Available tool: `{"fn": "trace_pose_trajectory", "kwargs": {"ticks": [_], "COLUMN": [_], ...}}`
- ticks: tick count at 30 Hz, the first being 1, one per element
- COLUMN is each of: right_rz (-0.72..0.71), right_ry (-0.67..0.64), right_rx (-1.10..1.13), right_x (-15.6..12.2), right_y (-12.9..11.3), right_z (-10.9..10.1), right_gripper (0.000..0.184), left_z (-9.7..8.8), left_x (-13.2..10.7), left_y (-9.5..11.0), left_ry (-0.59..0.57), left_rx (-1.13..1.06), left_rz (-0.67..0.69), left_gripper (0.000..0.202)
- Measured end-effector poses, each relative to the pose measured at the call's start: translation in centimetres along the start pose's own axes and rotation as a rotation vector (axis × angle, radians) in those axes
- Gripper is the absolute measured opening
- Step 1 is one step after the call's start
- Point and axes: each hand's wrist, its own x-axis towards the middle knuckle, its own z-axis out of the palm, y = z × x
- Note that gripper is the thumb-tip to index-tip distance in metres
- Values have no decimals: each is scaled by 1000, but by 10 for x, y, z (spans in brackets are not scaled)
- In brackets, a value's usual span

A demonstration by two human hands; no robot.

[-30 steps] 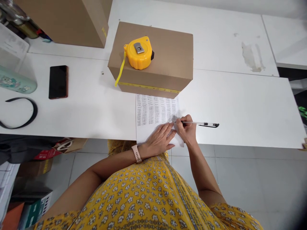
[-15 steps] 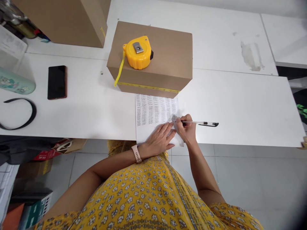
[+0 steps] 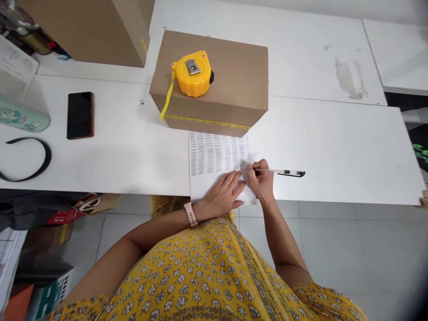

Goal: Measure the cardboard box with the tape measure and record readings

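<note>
A sheet of paper with several columns of small handwriting lies at the table's front edge, its lower end reaching past the edge. My left hand rests flat on its lower part, fingers stretched out. In my right hand is a clear pen with a black end, its tip on the paper by the right-hand column. Just beyond the sheet stands a brown cardboard box, covering the paper's far end. On top of the box sits a yellow tape measure with a yellow strap.
Left on the white table lie a dark phone, a black curved band and a green patterned bottle. A larger cardboard box stands at the back left. Bags and boxes sit below the table at left.
</note>
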Motion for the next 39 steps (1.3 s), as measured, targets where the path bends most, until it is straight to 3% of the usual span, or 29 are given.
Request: {"fn": "trace_pose_trajectory", "kwargs": {"ticks": [39], "right_rz": [-29], "right_ry": [24], "right_rx": [-20], "right_x": [2], "right_y": [-3], "right_z": [0], "right_gripper": [25], "left_z": [-3], "left_x": [2], "left_y": [0], "left_ry": [-11], "left_rx": [5], "left_rz": [0], "left_gripper": [63]}}
